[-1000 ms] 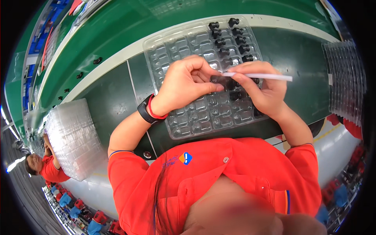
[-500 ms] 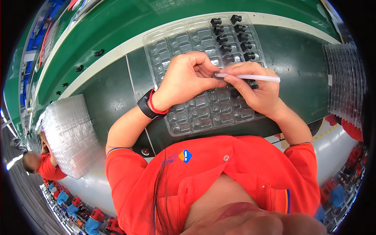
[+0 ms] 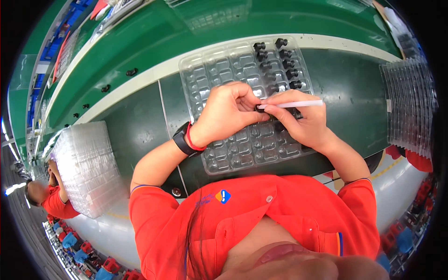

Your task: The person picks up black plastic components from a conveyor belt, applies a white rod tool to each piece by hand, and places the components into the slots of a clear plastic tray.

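Observation:
Between the thumb and fingers of my left hand (image 3: 224, 112) is a small black round part (image 3: 259, 108). My right hand (image 3: 303, 119) pinches a thin white stick (image 3: 298, 104), whose left end touches or lies against that part. Both hands meet over a clear plastic tray (image 3: 193, 70) with moulded pockets. Black fittings (image 3: 291, 73) stand in two columns of pockets on the tray's far right side. My right hand hides some of the pockets and the fittings close to it. A black wristband (image 3: 183, 140) and a red cord are on my left wrist.
A tall stack of clear trays (image 3: 88, 163) stands at the left, with another person (image 3: 58, 198) beyond it. More stacked trays (image 3: 406, 102) are at the right edge. Several black fittings (image 3: 132, 72) lie on the green surface beyond the pale rail (image 3: 140, 79).
The whole scene sits lower in the picture as the view shifts. The white stick's right end has tipped upward relative to its left end. Both hands keep their hold.

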### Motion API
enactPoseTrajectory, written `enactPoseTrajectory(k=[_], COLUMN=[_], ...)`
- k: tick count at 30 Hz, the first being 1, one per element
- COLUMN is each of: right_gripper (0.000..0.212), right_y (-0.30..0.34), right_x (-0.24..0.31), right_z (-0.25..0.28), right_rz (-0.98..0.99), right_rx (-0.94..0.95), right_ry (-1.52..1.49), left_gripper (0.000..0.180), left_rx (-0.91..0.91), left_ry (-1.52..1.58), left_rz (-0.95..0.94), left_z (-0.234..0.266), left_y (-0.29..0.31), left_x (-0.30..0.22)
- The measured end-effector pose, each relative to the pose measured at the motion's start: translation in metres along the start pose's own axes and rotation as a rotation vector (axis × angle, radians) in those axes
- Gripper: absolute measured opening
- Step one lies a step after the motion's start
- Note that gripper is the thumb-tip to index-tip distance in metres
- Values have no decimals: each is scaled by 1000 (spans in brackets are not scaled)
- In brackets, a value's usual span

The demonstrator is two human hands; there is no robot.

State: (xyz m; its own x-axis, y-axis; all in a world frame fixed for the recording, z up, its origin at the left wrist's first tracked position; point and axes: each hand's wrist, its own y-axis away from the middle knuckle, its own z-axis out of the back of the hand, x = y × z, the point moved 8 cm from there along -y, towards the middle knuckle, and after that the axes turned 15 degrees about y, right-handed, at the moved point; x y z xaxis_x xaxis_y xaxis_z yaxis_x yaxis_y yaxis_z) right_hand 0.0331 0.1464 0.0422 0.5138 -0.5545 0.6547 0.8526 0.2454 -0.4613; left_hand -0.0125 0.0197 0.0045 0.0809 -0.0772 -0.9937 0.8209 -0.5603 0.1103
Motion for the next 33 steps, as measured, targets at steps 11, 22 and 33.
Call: enactPoseTrajectory(k=[11,22,33], right_gripper=[9,7,8], right_y=[-28,1,4], right_x=[-31,-49,-47], right_z=[55,57,44], right_rz=[-203,-242,-209], right_rx=[-241,-264,-177], right_ry=[-353,-77,-3], left_gripper=[15,19,21], left_rx=[114,356,-51], left_ry=[-209,-768,-751], left_rz=[-284,-594,-673], left_z=[-22,-90,6], left_y=[17,44,17], left_x=[-47,-34,-54])
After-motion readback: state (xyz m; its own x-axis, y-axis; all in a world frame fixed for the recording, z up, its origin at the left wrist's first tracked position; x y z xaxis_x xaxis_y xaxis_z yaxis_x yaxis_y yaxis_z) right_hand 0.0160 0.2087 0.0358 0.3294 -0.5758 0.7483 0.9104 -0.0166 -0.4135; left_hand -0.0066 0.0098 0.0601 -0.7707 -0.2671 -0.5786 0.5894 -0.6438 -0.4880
